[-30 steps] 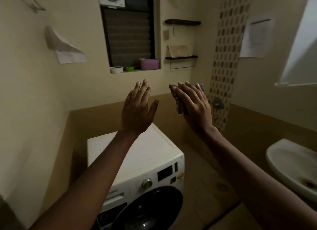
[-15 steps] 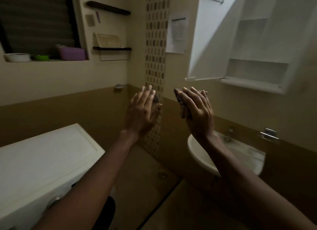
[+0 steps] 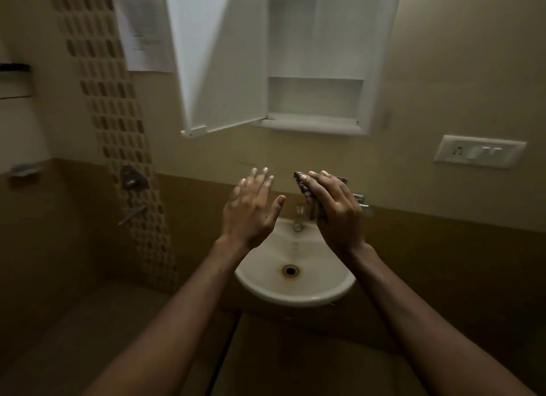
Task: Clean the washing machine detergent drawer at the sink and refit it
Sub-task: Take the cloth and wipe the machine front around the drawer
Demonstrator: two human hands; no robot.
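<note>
The right hand (image 3: 336, 215) grips a checked cloth (image 3: 304, 188) above the sink (image 3: 295, 292); the left hand (image 3: 251, 209) is wide and empty beside it.

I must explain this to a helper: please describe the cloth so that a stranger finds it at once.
Find the white sink on the wall. Above it are two raised hands; the right hand grips a striped cloth, while the left hand is open and empty.
</note>
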